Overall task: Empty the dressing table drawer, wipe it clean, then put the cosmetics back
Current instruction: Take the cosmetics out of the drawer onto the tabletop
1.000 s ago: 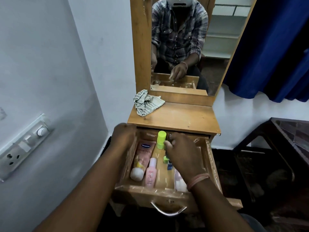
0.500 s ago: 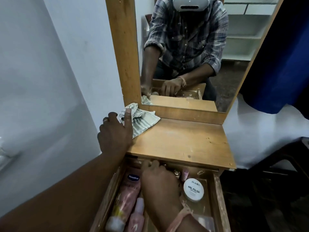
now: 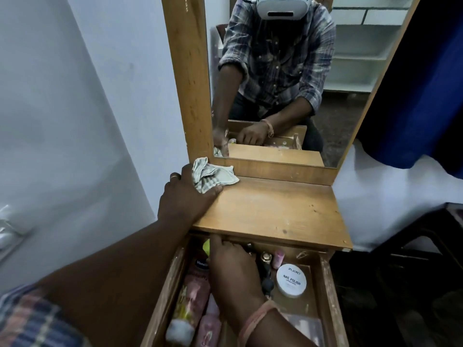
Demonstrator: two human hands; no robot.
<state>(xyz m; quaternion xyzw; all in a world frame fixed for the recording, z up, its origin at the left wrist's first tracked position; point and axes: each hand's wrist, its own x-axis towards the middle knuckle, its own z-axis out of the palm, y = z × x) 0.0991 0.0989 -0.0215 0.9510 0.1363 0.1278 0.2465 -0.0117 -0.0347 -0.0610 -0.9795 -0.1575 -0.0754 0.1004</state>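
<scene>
The open wooden drawer (image 3: 326, 296) holds a pink Vaseline tube (image 3: 194, 291), a pink bottle (image 3: 211, 321), a white nail polish jar (image 3: 292, 280), a small pink stick (image 3: 278, 258), a gold-capped bottle (image 3: 266, 257) and a lime green cap (image 3: 206, 246). My right hand (image 3: 233, 269) is inside the drawer, with its fingers curled down over small items at the back. Whether it holds one is hidden. My left hand (image 3: 185, 196) grips the crumpled striped cloth (image 3: 215, 175) at the back left of the dressing table top (image 3: 270, 211).
A mirror (image 3: 288, 83) in a wooden frame rises behind the table top and reflects me. A white wall with a switch plate (image 3: 7, 231) is at the left. A blue curtain (image 3: 426, 83) hangs at the right above a dark side table (image 3: 431, 246).
My left hand has left the drawer's corner, gone up to the cloth and closed on it. My right hand has reached deeper toward the drawer's back. The view has moved closer.
</scene>
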